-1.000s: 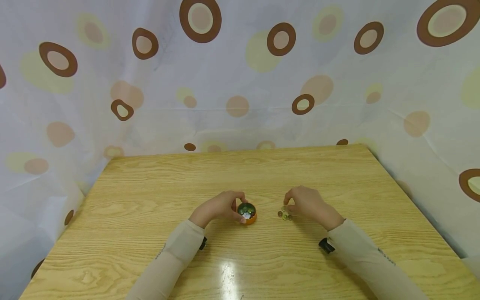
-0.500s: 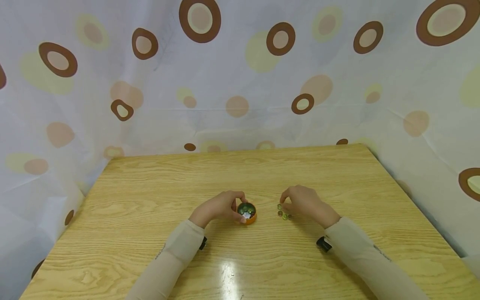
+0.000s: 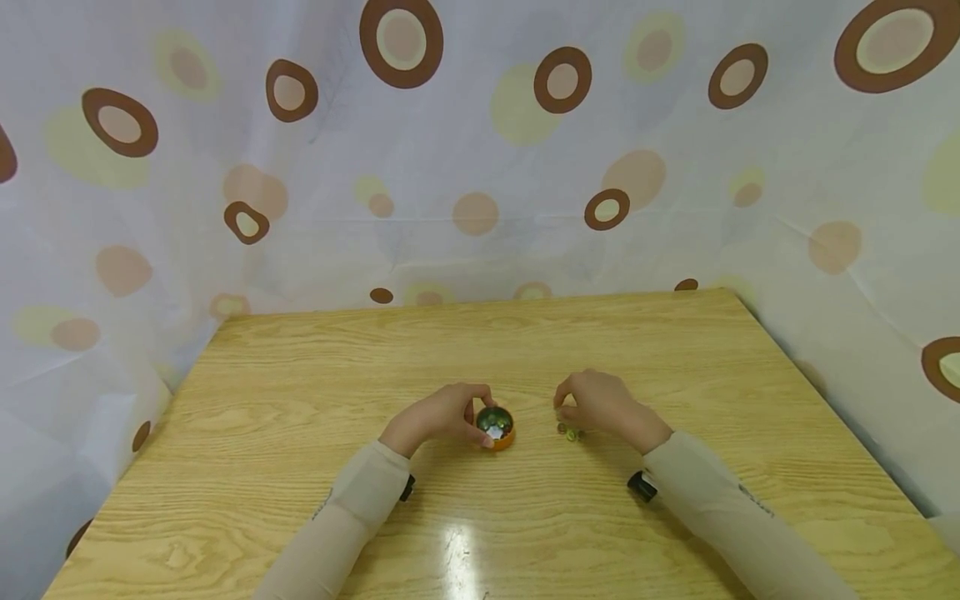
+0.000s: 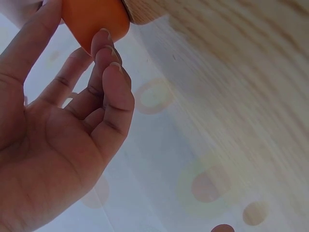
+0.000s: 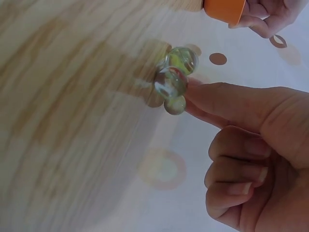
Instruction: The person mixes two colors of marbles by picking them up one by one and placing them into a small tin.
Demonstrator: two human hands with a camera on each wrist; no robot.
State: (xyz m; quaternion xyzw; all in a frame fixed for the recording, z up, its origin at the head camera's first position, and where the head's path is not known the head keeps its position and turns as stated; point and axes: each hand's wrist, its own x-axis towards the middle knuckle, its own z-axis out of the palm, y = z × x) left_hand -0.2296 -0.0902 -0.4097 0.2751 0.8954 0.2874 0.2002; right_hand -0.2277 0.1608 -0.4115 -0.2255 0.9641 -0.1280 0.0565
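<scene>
With thumb and index finger, my left hand (image 3: 444, 413) grips a small orange bowl (image 3: 502, 445) on the table. Greenish, glassy round shapes and a white patch show inside it. In the left wrist view the orange wall (image 4: 99, 21) lies between fingers and thumb. To the right, my right hand (image 3: 602, 405) brings thumb and index fingertip together around a small marble, mostly hidden by the fingers. Its other fingers are curled toward the palm. Close by its fingertips, a clear marble with a yellow-green swirl (image 5: 182, 60) and a reddish-white one (image 5: 170, 83) lie on the wood.
The wooden tabletop (image 3: 360, 350) runs back to a white sheet with brown and beige spots (image 3: 480, 258), which also hangs at both sides. A dark wrist device (image 3: 642, 486) sits under the right sleeve.
My right hand has shifted slightly left, and the marble at its fingertips has moved left with it, apart from the others. The left hand and the bowl have stayed in place.
</scene>
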